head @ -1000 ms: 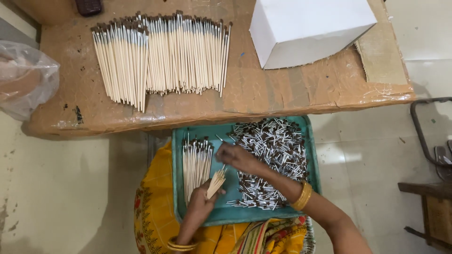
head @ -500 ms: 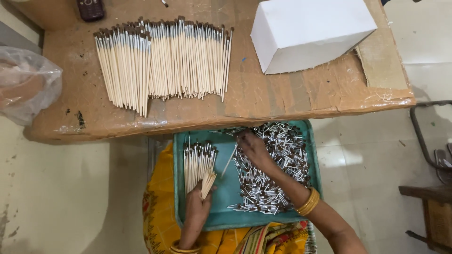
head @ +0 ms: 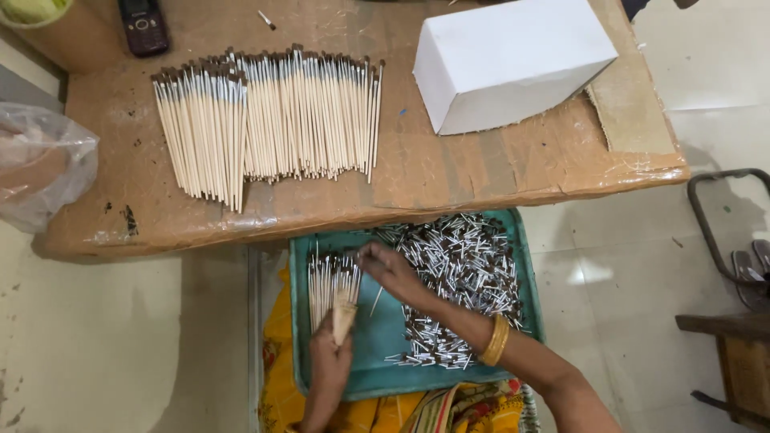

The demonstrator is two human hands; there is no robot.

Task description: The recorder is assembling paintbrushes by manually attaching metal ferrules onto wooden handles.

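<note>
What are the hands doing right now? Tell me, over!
Left hand grips a bunch of sticks. Right hand reaches over the teal tray, beside the metal caps. Nothing in the way.

Light: bright, even, from overhead.
Shadows: soft, under the desk [head: 497, 172] edge.
Glare: pale sheen on floor tiles [head: 609, 273].
Focus: sharp throughout, no blur.
</note>
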